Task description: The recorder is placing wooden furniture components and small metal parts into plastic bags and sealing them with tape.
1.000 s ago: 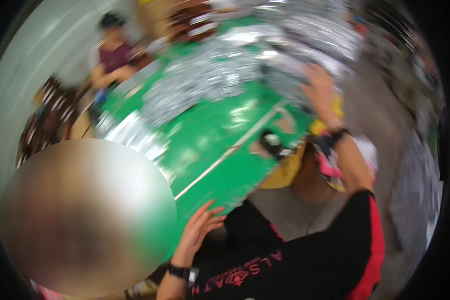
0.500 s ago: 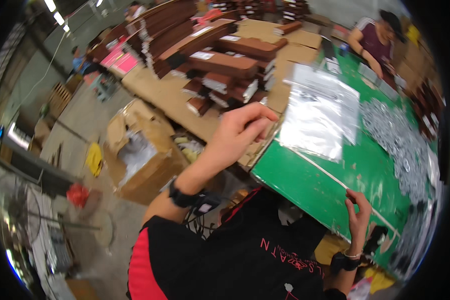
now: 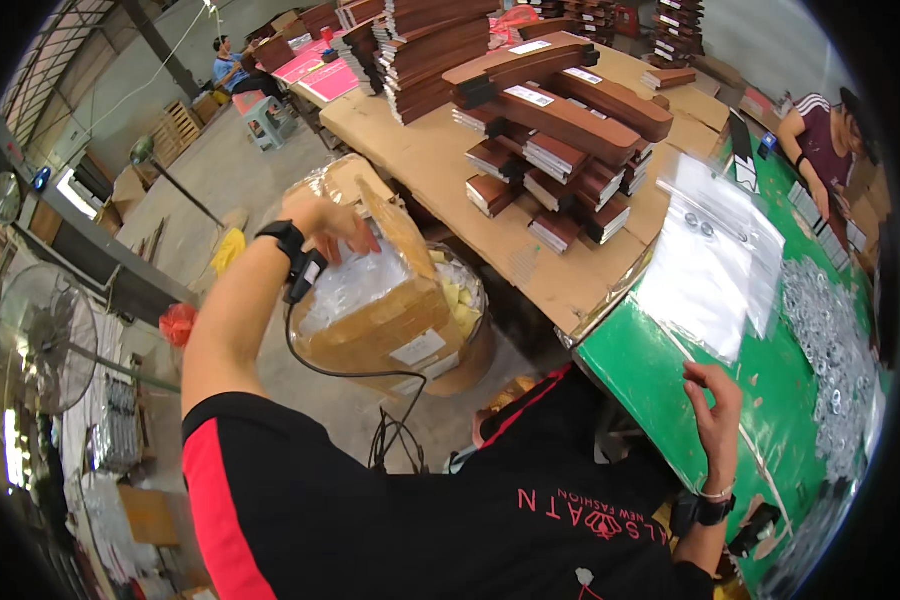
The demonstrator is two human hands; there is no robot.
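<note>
My left hand (image 3: 337,226) is over an open cardboard box (image 3: 375,338) on the floor, its fingers spread and pointing down at the clear plastic bags (image 3: 355,287) inside. Nothing shows in its grasp. At the near edge of a green table (image 3: 638,385), my right hand (image 3: 715,410) is loosely curled, thumb and forefinger apart, with nothing between them. Clear zip bags (image 3: 700,275) lie flat on the table beyond it, with a few small metal rings (image 3: 700,225) showing on or in the top one. To its right spreads a heap of grey metal rings (image 3: 825,350).
Stacked brown curved wooden pieces (image 3: 570,130) stand on a cardboard-covered table (image 3: 430,165). A round bin (image 3: 470,350) of scraps is beside the box. A cable (image 3: 355,375) hangs from my left wrist. A co-worker (image 3: 820,140) sits at far right; a fan (image 3: 45,340) stands left.
My left hand has moved left and away from the table edge to the box, its fingers opening out. My right hand stays by the table edge. The view has shifted.
</note>
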